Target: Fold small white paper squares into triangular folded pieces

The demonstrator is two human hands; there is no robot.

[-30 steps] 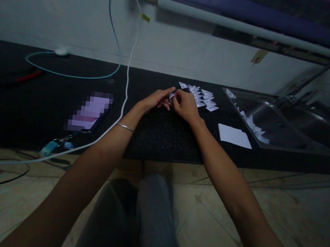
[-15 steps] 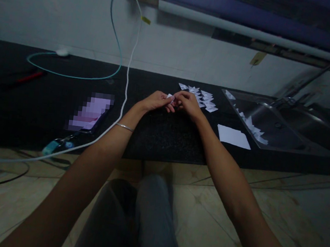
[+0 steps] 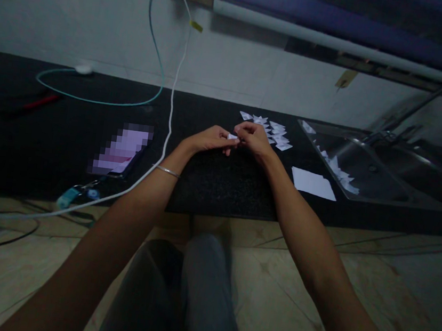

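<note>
My left hand [image 3: 213, 139] is closed on a small piece of folded white paper [image 3: 232, 137], held just above the black counter. Fingers of my right hand [image 3: 253, 137] pinch the same paper from the other side, and they hide part of it. Just behind my right hand lie several folded white paper triangles [image 3: 279, 132] in overlapping rows. To the right, a stack of flat white paper sheets [image 3: 313, 183] rests near the counter's front.
A metal sink [image 3: 380, 179] with a faucet [image 3: 395, 122] is at the right, more folded paper pieces [image 3: 339, 172] along its left rim. On the left are a phone [image 3: 124, 151] with a lanyard, a white cable [image 3: 170, 111], a teal cable [image 3: 92, 101] and a red-handled tool [image 3: 41, 102].
The folded paper has shifted slightly right and down, and its visible face has turned. My left fingers have straightened a little along it. The things on the counter are unchanged.
</note>
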